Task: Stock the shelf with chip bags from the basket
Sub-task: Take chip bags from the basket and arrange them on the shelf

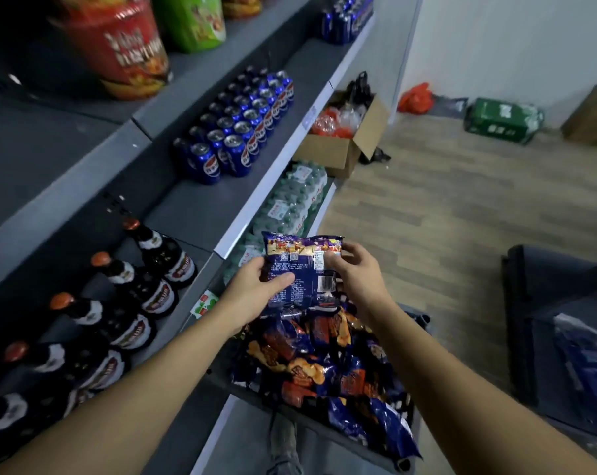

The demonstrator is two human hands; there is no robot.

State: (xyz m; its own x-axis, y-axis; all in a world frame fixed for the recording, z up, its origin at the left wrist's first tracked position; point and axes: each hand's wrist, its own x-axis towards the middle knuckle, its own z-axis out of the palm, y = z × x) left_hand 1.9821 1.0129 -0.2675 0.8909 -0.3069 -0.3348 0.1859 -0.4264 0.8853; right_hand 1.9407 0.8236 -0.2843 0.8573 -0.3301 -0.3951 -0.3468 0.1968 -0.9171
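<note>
Left hand, right hand: fingers curled round chip bag edges, above basket. Grip lightly; stand upright on bare shelf beside bottles.

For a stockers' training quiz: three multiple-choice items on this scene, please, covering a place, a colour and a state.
1. Where do the blue cans stand?
A. on the shelf
B. in the basket
C. on the floor

2. What colour are the bottle caps?
A. green
B. orange
C. white

3. How is the lifted chip bag held?
A. left hand only
B. both hands
C. not held

1 A: cans stand in rows there.
2 B: caps show orange.
3 B: left hand and right hand both grip it.
</note>
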